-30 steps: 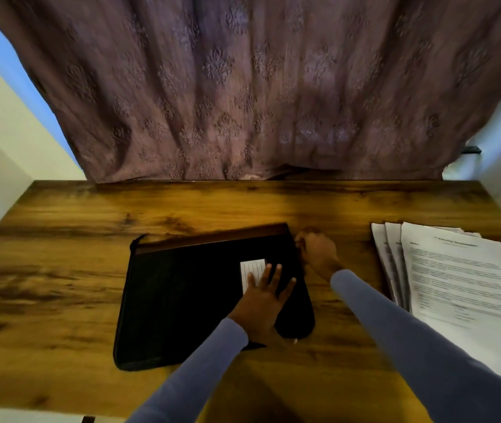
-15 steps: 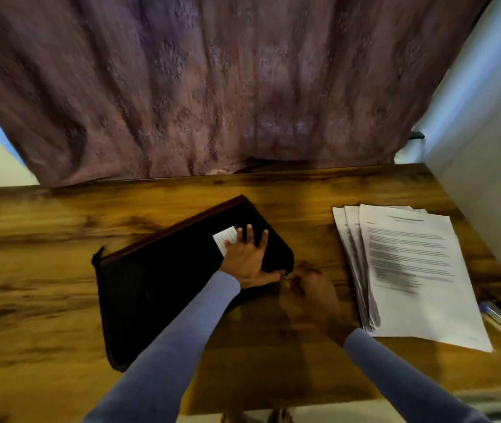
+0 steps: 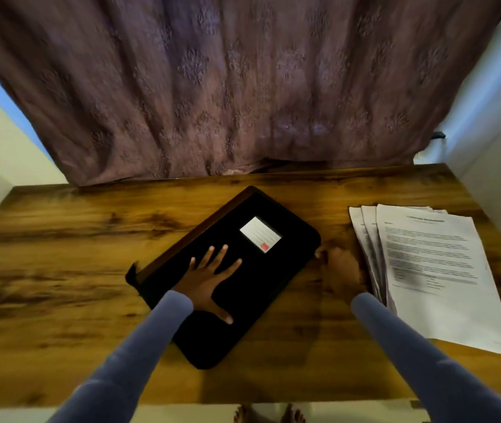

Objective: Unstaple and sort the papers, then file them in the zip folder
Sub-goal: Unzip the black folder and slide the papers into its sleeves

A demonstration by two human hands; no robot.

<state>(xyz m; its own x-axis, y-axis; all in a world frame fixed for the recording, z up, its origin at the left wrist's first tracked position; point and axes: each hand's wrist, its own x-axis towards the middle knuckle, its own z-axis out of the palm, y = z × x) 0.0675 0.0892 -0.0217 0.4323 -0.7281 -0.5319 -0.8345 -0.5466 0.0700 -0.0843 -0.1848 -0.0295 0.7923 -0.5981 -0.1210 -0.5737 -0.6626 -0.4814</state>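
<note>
The black zip folder point(image 3: 237, 279) lies skewed on the wooden surface point(image 3: 60, 254), its white label point(image 3: 260, 235) uppermost; the left hand point(image 3: 209, 279) presses flat on it, fingers spread; the right hand point(image 3: 339, 270) pinches at its right edge, blurred; papers point(image 3: 432, 270) fan out just right; a curtain point(image 3: 243, 87) hangs behind.

Left hand point(image 3: 209, 277) flat on folder point(image 3: 273, 279)

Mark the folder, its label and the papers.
folder point(image 3: 273, 288): head view, bare black cover.
label point(image 3: 260, 234): head view, middle of the white card.
papers point(image 3: 444, 279): head view, top sheet's printed text.
</note>
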